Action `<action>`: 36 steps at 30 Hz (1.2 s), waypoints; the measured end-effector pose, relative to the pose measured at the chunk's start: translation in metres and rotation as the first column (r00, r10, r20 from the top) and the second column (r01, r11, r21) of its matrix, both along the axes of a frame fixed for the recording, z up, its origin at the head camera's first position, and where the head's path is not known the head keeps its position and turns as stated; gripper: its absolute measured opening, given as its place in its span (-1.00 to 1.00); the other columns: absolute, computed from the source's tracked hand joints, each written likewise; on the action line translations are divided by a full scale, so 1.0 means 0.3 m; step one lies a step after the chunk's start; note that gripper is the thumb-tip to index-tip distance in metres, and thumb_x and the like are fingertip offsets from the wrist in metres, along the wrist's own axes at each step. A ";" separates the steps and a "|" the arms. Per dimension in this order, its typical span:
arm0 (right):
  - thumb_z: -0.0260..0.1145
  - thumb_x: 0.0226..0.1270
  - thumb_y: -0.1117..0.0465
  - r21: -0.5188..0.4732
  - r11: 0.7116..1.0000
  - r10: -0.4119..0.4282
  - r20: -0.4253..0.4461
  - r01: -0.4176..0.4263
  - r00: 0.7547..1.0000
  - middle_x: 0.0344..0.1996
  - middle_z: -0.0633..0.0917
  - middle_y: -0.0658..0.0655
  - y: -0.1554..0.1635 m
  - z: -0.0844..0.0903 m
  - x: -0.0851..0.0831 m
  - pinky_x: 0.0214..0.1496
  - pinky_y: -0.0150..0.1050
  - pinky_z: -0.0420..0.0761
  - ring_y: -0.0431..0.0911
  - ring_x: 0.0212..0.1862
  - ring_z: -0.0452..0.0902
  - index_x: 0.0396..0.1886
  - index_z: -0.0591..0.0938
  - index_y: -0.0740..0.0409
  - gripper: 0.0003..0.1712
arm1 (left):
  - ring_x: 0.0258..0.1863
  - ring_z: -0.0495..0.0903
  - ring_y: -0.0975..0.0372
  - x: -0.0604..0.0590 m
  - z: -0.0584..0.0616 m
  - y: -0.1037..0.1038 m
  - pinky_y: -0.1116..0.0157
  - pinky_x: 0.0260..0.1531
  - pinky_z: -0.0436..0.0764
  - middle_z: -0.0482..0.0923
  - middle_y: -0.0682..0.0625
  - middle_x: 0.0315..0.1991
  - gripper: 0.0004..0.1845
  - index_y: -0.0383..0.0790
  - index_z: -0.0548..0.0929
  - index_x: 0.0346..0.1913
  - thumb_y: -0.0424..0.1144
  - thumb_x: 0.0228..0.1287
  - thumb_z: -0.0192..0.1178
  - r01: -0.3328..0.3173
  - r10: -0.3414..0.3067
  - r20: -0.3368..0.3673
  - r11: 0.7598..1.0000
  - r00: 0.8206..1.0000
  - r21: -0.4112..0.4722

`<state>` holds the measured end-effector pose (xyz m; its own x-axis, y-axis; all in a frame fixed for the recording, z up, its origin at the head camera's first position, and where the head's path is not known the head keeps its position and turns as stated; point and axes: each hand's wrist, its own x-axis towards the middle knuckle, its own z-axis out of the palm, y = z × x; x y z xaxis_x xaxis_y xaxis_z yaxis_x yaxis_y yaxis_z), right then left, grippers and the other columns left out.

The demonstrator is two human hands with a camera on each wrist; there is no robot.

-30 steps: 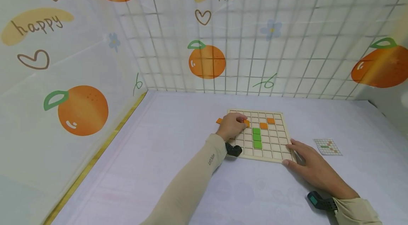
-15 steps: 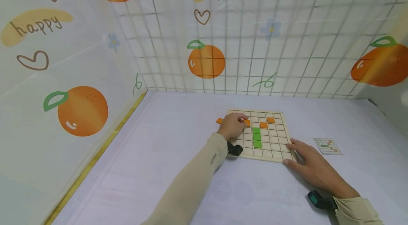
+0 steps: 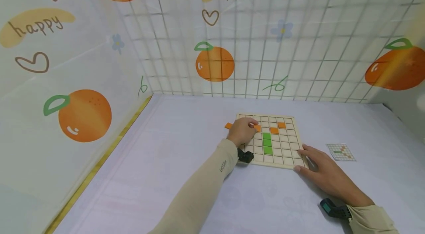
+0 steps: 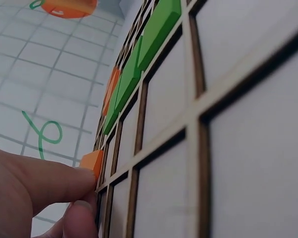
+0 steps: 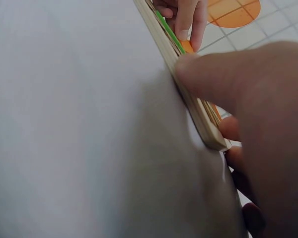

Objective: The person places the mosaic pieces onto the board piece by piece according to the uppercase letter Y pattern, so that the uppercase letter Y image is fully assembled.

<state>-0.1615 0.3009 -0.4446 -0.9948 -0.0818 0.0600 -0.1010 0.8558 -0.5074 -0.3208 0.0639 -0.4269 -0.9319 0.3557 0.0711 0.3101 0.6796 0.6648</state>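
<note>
A wooden grid board (image 3: 282, 155) lies flat on the table. Over its left part, my left hand (image 3: 241, 131) pinches an orange square tile (image 3: 257, 128) between thumb and fingers; the left wrist view shows this orange tile (image 4: 91, 160) at the grid's strips. My right hand (image 3: 327, 173) grips the board's near right corner, thumb at the near edge and fingers along the right side. Three green tiles (image 3: 267, 143) form a column in the grid. Two more orange tiles (image 3: 274, 131) sit diagonally to their right. My left hand hides some cells.
Another orange piece (image 3: 228, 126) sticks out left of my left hand, beyond the board's edge. A small printed grid card (image 3: 341, 152) lies right of the board. A white sheet with printed oranges (image 3: 215, 64) hangs behind the table, a wire grid showing through.
Almost nothing moves: my left hand stays at the orange tile with only a slight shift of the forearm. My right hand keeps its place at the board's corner.
</note>
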 end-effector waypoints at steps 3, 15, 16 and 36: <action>0.18 0.12 -0.35 0.001 1.000 -0.004 0.006 0.004 1.000 0.39 0.13 0.27 -0.002 0.000 0.000 0.20 0.29 0.05 0.31 0.34 -0.04 0.31 0.31 0.23 -0.05 | -0.24 0.50 0.34 -0.001 0.000 -0.003 0.36 -0.32 0.48 0.58 0.20 -0.23 -0.72 0.08 0.65 -0.01 -0.21 0.23 0.15 0.007 -0.007 -0.003 1.000 1.000 -0.003; 0.18 0.12 -0.36 -0.007 1.000 -0.001 0.003 0.001 1.000 0.39 0.12 0.25 0.002 0.004 -0.002 0.20 0.29 0.05 0.30 0.35 -0.04 0.31 0.31 0.22 -0.05 | -0.25 0.49 0.35 -0.005 0.013 -0.004 0.37 -0.30 0.47 0.57 0.21 -0.25 -0.73 0.08 0.66 -0.02 -0.20 0.22 0.18 0.015 -0.015 0.029 1.000 0.999 0.000; 0.18 0.13 -0.36 -0.008 1.000 0.000 0.006 0.000 1.000 0.39 0.11 0.26 0.001 0.003 -0.002 0.20 0.29 0.05 0.30 0.35 -0.05 0.32 0.30 0.23 -0.04 | -0.24 0.49 0.35 -0.005 0.013 -0.004 0.37 -0.30 0.47 0.57 0.20 -0.24 -0.73 0.08 0.67 -0.02 -0.19 0.21 0.17 0.014 -0.014 0.025 1.000 1.000 -0.004; 0.19 0.12 -0.35 -0.003 1.000 0.003 -0.014 -0.003 1.000 0.39 0.13 0.24 0.001 -0.005 0.003 0.19 0.29 0.07 0.29 0.35 -0.03 0.32 0.31 0.21 -0.06 | -0.34 0.45 0.32 -0.009 0.005 0.006 0.40 -0.36 0.40 0.50 0.25 -0.41 -0.68 -0.02 0.67 -0.02 -0.24 0.12 0.18 -0.030 0.030 0.000 0.999 1.000 -0.037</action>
<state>-0.1607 0.3012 -0.4460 -0.9937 -0.0846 0.0739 -0.1105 0.8540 -0.5084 -0.3236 0.0655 -0.4256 -0.9423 0.3298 0.0579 0.2887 0.7125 0.6395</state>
